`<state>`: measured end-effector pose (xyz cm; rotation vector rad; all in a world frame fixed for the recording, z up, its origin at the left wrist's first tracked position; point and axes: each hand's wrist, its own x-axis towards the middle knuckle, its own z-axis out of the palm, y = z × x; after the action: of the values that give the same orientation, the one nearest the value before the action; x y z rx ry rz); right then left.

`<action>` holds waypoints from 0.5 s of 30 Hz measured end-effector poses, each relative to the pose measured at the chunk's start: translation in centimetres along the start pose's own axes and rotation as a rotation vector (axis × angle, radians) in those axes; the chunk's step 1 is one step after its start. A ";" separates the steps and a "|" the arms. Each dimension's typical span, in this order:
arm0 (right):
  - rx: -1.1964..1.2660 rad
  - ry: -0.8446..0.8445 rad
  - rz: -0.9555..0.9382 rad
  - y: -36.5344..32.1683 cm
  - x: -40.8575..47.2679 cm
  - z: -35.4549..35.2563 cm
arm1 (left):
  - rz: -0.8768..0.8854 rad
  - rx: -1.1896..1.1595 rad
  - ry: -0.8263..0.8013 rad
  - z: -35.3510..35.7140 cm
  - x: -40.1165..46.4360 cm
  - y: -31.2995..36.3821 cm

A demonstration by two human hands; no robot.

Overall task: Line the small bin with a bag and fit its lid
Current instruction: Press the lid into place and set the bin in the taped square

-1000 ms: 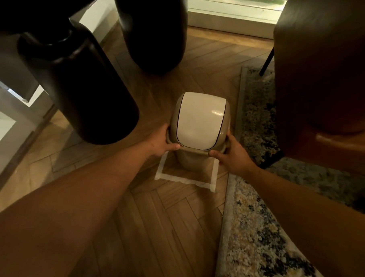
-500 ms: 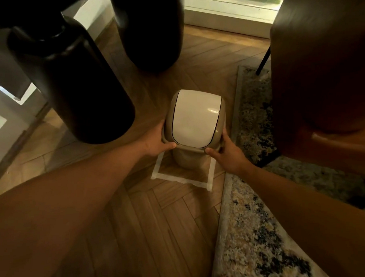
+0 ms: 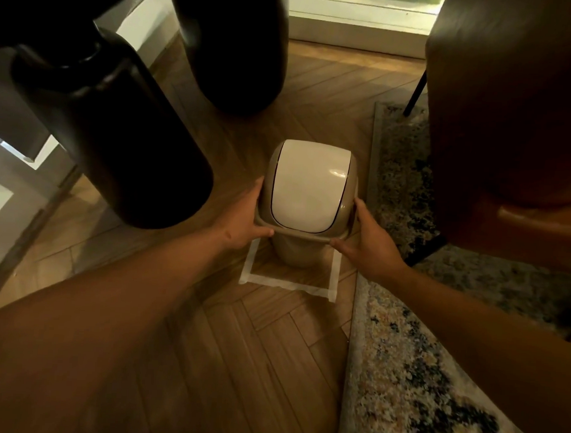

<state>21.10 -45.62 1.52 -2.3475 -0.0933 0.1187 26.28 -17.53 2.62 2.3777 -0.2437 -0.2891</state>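
Observation:
A small beige bin (image 3: 297, 253) stands on the wooden floor inside a square of white tape (image 3: 287, 283). Its lid (image 3: 308, 188), a beige frame with a white swing flap, sits on top of the bin. My left hand (image 3: 244, 222) grips the lid's left rim, thumb along the front edge. My right hand (image 3: 368, 241) holds the right rim the same way. No bag shows from this angle.
Two large dark rounded shapes (image 3: 117, 133) hang close to the camera at the left and centre top. A brown chair (image 3: 510, 128) stands at the right on a patterned rug (image 3: 411, 379). A window sill (image 3: 358, 23) runs along the back.
The view has drifted slightly. Both hands stay on the lid's sides and the bin stays inside the tape square.

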 end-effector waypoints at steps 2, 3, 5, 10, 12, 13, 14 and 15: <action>0.014 0.006 0.006 0.0 0.0 0.1 | -0.006 -0.007 0.004 -0.1 0.0 -0.2; 0.014 0.010 0.004 -0.1 -0.1 0.2 | -0.010 -0.009 0.003 -0.2 0.0 -0.3; 0.010 0.011 0.009 -0.2 0.0 0.3 | -0.038 0.003 0.001 -0.3 0.1 -0.5; 0.029 -0.035 0.026 -0.1 0.7 0.2 | -0.068 -0.006 0.014 0.0 -0.1 -0.9; 0.031 -0.046 0.023 0.0 0.8 0.2 | -0.078 -0.024 0.008 0.1 -0.1 -1.0; 0.028 -0.049 0.021 0.0 0.8 0.2 | -0.081 -0.041 0.000 0.1 -0.1 -1.0; 0.028 -0.051 0.023 0.1 0.8 0.2 | -0.087 -0.061 -0.010 0.1 -0.1 -1.0; 0.028 -0.052 0.025 0.1 0.9 0.2 | -0.092 -0.080 -0.016 0.1 -0.1 -1.1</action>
<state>21.99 -45.49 1.25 -2.3183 -0.0872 0.1926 26.27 -16.78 1.86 2.3114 -0.1276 -0.3551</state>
